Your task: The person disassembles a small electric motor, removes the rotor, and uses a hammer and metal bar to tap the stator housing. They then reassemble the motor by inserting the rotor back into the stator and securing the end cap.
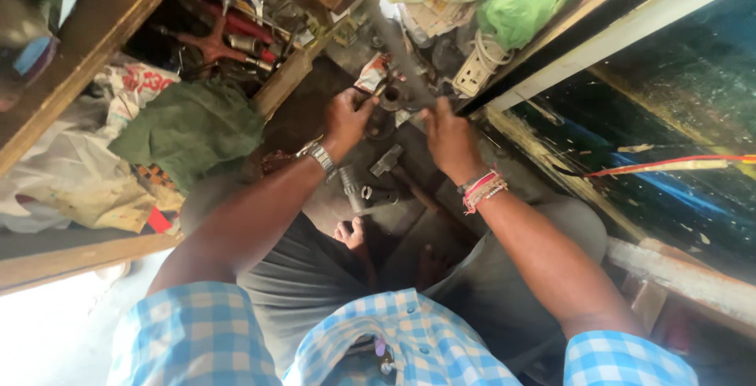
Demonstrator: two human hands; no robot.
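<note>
A long dark metal bar (pixel 398 47) runs from the centre of the view up toward twelve o'clock, blurred along its length. Its lower end sits between the two hands, just above centre. The right hand (pixel 450 140) is closed around the bar's lower end, fingers curled over it. The left hand (pixel 346 118), at nine o'clock from the right hand, is closed on a small dark tool (pixel 376 93) whose kind cannot be told, beside a round metal ring (pixel 391 96) at the foot of the bar. The left wrist wears a metal watch (pixel 318 154); the right wrist wears red and beaded bands (pixel 482 189). Below the hands, toward six o'clock, a hammer (pixel 387 161) lies on the dark floor, with bare toes (pixel 349 233) just beneath it. At nine o'clock a green cloth (pixel 189 130) lies heaped by a wooden beam (pixel 287 79). At one o'clock sit a white power strip (pixel 475 75) and a green plastic bag (pixel 520 4).
</note>
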